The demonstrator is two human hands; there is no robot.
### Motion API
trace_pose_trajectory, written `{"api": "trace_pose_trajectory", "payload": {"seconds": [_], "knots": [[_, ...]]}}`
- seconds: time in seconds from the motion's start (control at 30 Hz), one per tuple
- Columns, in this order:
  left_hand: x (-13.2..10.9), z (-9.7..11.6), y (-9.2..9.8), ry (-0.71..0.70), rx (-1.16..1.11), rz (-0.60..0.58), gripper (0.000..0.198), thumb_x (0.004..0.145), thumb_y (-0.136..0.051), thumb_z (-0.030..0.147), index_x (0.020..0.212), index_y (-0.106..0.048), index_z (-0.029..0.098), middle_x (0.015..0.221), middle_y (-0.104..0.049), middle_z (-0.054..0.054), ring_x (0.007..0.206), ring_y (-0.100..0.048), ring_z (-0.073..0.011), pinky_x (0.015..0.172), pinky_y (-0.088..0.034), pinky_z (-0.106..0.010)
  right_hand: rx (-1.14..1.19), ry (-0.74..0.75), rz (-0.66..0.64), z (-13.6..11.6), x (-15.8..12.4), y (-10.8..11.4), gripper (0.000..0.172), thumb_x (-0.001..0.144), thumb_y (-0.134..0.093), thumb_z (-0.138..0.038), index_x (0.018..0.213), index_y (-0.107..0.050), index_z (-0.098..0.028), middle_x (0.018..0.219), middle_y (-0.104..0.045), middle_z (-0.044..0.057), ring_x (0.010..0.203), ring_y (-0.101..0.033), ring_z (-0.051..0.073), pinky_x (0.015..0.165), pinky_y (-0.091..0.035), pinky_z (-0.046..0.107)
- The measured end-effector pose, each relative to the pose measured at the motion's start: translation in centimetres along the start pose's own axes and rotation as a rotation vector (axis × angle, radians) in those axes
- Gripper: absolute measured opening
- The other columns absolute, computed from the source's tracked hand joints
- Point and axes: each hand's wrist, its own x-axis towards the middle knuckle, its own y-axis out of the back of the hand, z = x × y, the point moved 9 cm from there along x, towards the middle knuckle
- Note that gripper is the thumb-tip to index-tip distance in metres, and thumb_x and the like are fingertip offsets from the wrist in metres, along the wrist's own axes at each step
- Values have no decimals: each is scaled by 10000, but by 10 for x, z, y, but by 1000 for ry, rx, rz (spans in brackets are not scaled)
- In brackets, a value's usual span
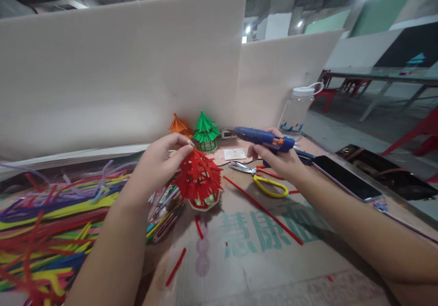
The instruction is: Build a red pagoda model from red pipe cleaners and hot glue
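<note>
My left hand (163, 159) pinches the top of a small red tiered pavilion model (201, 178) made of fuzzy craft stems, which has a pale base. Wrapped in my right hand (282, 161) is a blue hot glue gun (256, 136), its nozzle pointing left, above and to the right of the red model. Below the glue gun lie scissors (242, 168) with yellow and red handles. One long red stem (263, 210) stretches across the board in front, and a short red piece (175, 267) lies nearer me.
Behind the red model stand a green model (205, 132) and an orange one (178, 124). Colourful stems (68, 210) fill the left side. At right are a clear bottle (294, 112), a phone (345, 177) and a dark pouch (386, 171). White panels (119, 73) rise behind.
</note>
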Motion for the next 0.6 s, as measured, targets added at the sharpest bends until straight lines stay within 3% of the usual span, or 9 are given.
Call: {"api": "trace_pose_trajectory", "payload": {"seconds": [0.13, 0.3, 0.43, 0.6], "knots": [[0, -12, 13, 77, 20, 38, 253, 888, -562, 445, 912, -641, 205, 813, -701, -5, 662, -620, -161, 642, -492, -260, -95, -152, 41, 43, 18, 24, 349, 821, -693, -504, 971, -629, -195, 915, -731, 68, 849, -658, 212, 774, -516, 349], [0, -16, 15, 102, 90, 60, 271, 882, -552, 471, 893, -644, 216, 843, -719, -6, 658, -616, -162, 622, -482, -254, -264, -337, 95, 101, 44, 48, 399, 772, -719, -470, 999, -715, -142, 962, -749, 102, 882, -662, 233, 790, -516, 350], [0, -18, 9, 92, 114, 48, 290, 890, -548, 496, 886, -635, 220, 884, -720, -2, 716, -626, -171, 668, -482, -259, -291, -379, 37, 142, 57, 42, 282, 812, -701, -350, 1000, -717, -141, 967, -759, 93, 865, -671, 211, 813, -525, 331], [1, -22, 1, 108, 98, 11, 308, 895, -533, 509, 906, -631, 217, 871, -709, -5, 753, -619, -188, 674, -469, -268, -387, -441, -61, 178, 48, 24, 217, 811, -732, -307, 928, -695, -128, 789, -738, 75, 692, -664, 199, 711, -546, 329]]}}
